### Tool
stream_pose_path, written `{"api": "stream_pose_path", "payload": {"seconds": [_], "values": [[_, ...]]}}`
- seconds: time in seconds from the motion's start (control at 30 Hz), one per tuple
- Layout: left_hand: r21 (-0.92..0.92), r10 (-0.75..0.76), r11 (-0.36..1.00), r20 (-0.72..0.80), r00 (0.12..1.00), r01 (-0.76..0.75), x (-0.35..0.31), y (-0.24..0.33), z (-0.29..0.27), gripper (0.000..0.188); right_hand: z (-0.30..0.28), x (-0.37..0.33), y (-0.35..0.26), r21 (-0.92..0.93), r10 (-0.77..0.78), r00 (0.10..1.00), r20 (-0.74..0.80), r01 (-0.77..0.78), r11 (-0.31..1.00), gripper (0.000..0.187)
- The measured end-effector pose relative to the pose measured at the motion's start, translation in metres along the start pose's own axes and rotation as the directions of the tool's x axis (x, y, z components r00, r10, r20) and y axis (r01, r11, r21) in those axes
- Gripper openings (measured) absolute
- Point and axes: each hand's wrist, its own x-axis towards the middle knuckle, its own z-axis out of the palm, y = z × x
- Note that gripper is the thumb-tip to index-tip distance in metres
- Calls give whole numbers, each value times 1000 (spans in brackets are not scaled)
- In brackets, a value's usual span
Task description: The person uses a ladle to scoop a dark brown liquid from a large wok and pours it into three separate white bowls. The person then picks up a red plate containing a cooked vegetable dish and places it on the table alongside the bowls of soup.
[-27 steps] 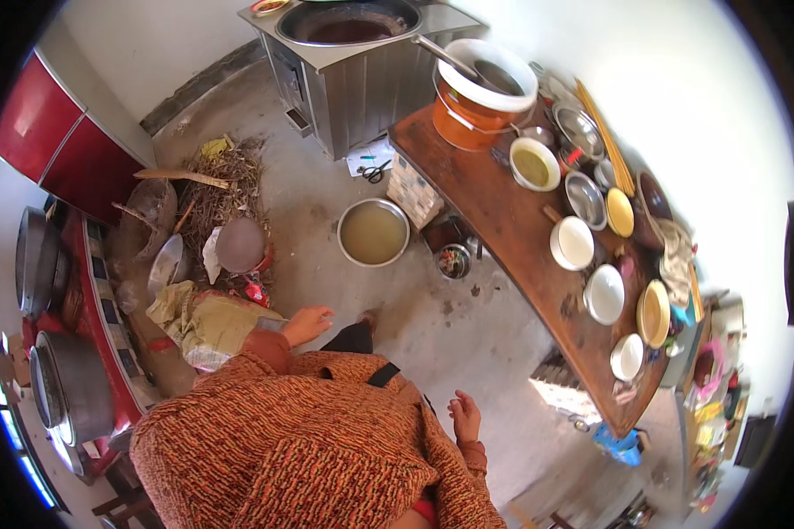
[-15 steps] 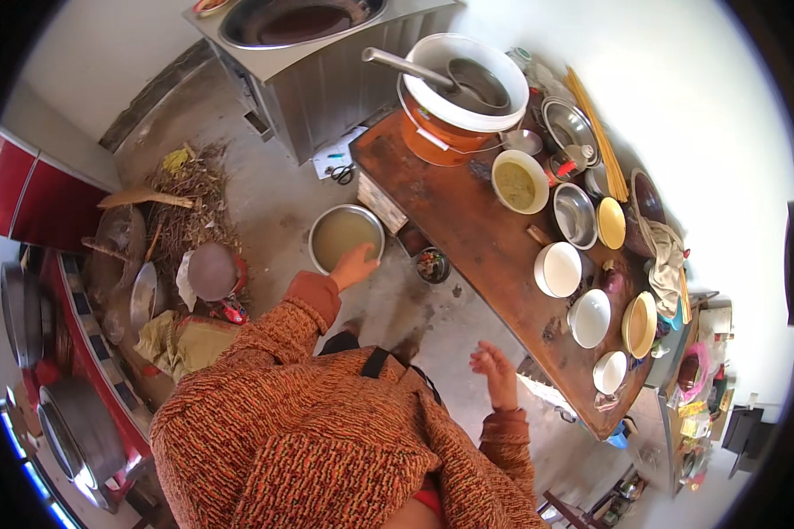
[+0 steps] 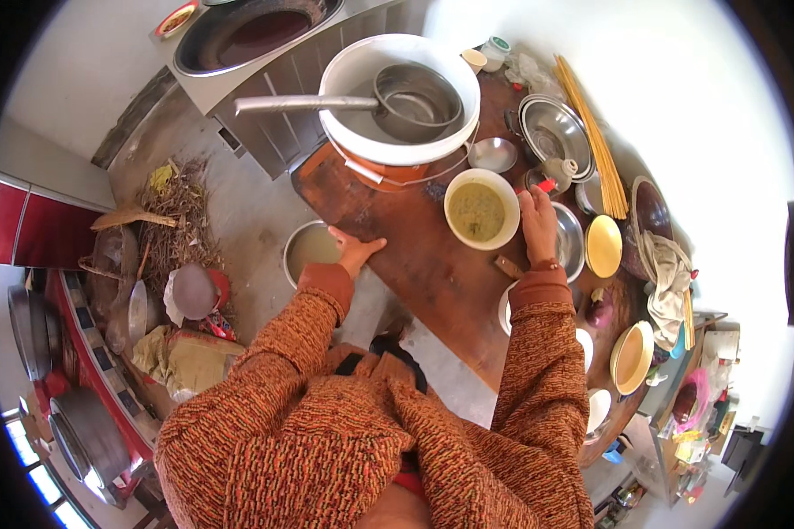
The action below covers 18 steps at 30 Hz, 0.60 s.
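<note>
"Seeing the round white bowl of greenish soup?"
"On the brown wooden table, by the curved right hand; cannot tell if gripping."
"With the left hand?"
"Spread at the table edge, near a round metal basin of cloudy liquid; bare wood rightward."

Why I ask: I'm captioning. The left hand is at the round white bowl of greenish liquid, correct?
No: the head view shows the right hand at the round white bowl of greenish liquid; the left hand is at the brown wooden table.
</note>
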Motion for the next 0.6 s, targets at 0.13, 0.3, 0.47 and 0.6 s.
{"api": "stream_pose_path", "payload": {"seconds": [0.13, 0.3, 0.47, 0.6], "values": [[16, -122, 992, -133, 984, 125, -3, 9, 25, 139, 21, 48, 12, -413, 124, 992, -29, -125, 902, 53], [57, -242, 966, -155, 958, 254, -4, 26, 34, 142, 44, 71, 27, -533, 265, 961, -73, -263, 805, 56], [126, -237, 958, -153, 959, 257, -2, 30, 29, 149, 67, 86, 23, -523, 381, 917, -116, -383, 761, 45], [121, -285, 944, -167, 944, 307, 1, 32, 29, 144, 72, 97, 42, -513, 393, 914, -103, -387, 766, 44]]}}
